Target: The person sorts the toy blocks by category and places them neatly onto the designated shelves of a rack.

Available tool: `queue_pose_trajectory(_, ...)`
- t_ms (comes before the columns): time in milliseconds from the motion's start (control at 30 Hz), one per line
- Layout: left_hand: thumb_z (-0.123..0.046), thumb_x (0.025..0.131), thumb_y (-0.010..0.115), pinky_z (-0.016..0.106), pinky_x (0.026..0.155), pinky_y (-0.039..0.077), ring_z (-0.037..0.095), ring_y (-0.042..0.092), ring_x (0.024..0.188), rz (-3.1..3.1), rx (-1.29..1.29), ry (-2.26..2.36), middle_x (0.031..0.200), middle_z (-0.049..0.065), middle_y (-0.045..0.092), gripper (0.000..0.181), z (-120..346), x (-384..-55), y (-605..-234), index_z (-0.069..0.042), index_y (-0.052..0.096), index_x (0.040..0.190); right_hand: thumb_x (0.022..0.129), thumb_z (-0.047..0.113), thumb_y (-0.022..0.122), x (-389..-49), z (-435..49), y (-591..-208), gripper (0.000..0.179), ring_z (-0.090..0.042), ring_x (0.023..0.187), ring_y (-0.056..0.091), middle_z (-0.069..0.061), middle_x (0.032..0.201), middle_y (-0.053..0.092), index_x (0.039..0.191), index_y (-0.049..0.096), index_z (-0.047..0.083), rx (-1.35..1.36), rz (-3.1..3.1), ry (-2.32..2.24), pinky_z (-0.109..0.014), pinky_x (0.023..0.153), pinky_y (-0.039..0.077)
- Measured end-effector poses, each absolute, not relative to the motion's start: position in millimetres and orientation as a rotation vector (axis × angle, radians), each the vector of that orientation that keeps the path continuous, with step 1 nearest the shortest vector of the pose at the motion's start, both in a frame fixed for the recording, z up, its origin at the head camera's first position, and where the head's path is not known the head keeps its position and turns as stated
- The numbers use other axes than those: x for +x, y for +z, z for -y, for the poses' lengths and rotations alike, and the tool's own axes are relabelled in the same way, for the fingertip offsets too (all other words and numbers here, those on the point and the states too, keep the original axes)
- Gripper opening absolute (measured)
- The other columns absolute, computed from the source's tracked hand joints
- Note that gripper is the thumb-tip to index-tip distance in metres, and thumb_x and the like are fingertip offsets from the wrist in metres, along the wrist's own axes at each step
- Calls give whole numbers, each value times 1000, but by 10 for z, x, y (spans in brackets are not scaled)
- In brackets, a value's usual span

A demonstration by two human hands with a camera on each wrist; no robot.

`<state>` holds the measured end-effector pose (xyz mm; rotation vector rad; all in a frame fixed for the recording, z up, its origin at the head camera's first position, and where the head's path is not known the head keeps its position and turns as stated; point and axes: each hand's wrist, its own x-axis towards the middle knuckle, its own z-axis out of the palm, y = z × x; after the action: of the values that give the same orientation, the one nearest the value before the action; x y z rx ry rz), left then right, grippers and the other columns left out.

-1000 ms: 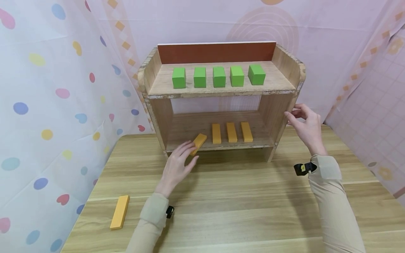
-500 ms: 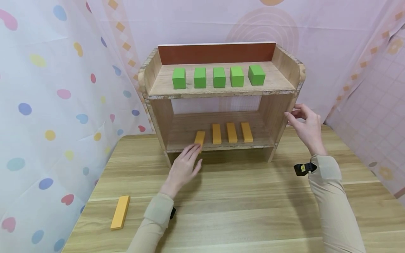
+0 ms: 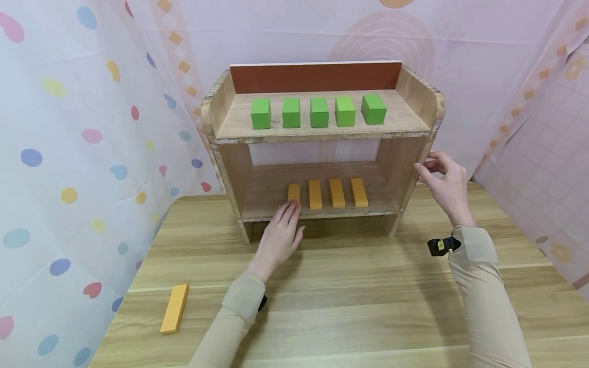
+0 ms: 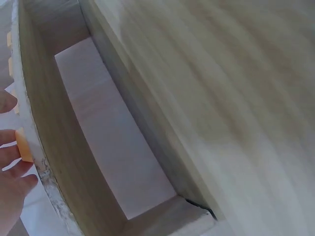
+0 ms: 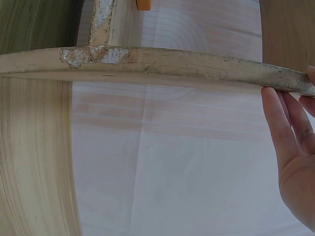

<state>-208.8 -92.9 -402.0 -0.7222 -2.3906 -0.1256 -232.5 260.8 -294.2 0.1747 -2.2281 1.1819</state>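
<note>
The left hand (image 3: 278, 235) reaches to the front edge of the lower shelf. Its extended fingers lie over the front end of an orange rectangular block (image 3: 294, 191), while the thumb stands apart to the right. In the left wrist view the fingers touch that orange block (image 4: 23, 145) at the board's edge. On the right, the other hand (image 3: 445, 184) holds the side panel of the wooden shelf (image 3: 416, 163). The right wrist view has its fingers (image 5: 280, 123) against one face of that panel and the thumb at the other, partly cut off by the frame.
Several more orange blocks (image 3: 337, 192) lie spaced out on the lower shelf, to the right of the left hand. Several green blocks (image 3: 319, 112) stand in a row on the upper shelf. One orange block (image 3: 175, 309) lies on the wooden table (image 3: 349, 317) at the left.
The left hand has moved right and turned the slanted orange block until it lies roughly parallel with the others, farther in on the shelf. The right hand has kept its place.
</note>
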Motion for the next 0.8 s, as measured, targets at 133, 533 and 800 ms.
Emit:
queue_pose_trajectory(133,-24,93,59,37,112,38,31,49,129,2418,-713,-117,137,20,52,49,908,-2115,-4010,5,51,132,89,18,65,-2323,-2609,-2944,27,17,65,55,37,71,51,107,62,-3,174,2229,1184,-4,56,47)
queue_pose_trajectory(533,-23,94,58,37,111,40,31,46,132,2494,-703,-176,141,18,49,50,885,-2148,-3965,4,48,135,89,18,65,-2317,-2607,-2942,28,17,66,55,37,71,51,107,62,-2,172,2233,1187,-4,57,48)
queue_pose_trajectory(800,-22,93,59,38,112,39,31,45,133,2504,-722,-222,142,19,48,51,906,-2159,-3954,4,47,136,89,19,65,-2317,-2606,-2935,28,17,66,55,36,71,51,107,62,-2,168,2237,1180,-4,57,47)
